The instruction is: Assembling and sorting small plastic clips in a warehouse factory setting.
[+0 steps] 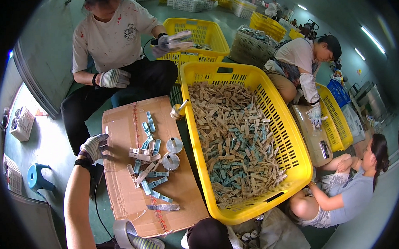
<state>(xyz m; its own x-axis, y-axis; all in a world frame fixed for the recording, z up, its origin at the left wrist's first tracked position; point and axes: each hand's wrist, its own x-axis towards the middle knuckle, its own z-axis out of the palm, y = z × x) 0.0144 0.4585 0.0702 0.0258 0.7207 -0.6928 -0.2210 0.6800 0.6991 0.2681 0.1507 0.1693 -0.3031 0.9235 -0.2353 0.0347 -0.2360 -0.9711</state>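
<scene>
My left hand (pixel 94 148), in a striped knit glove, is at the left edge of a cardboard sheet (pixel 118 183). Its fingers are spread, with a small pale tip beside them that I cannot make out. At the bottom edge, my right hand (pixel 153 246), also gloved, has its fingers closed at a wide grey-white tape roll (pixel 122 235), partly hidden. Blue and beige clothes pegs (pixel 145 168) lie loosely on the cardboard. Beside them are two round, shiny metal pieces (pixel 171 161) and a thin, shiny strip (pixel 163 207).
A yellow crate (pixel 249 75) full of pegs stands right of the cardboard. Across from me, a seated person (pixel 117 38) holds pale pieces. Two other people (pixel 298 57) are at the right. A blue stool (pixel 39 177) and more crates (pixel 198 25) stand around.
</scene>
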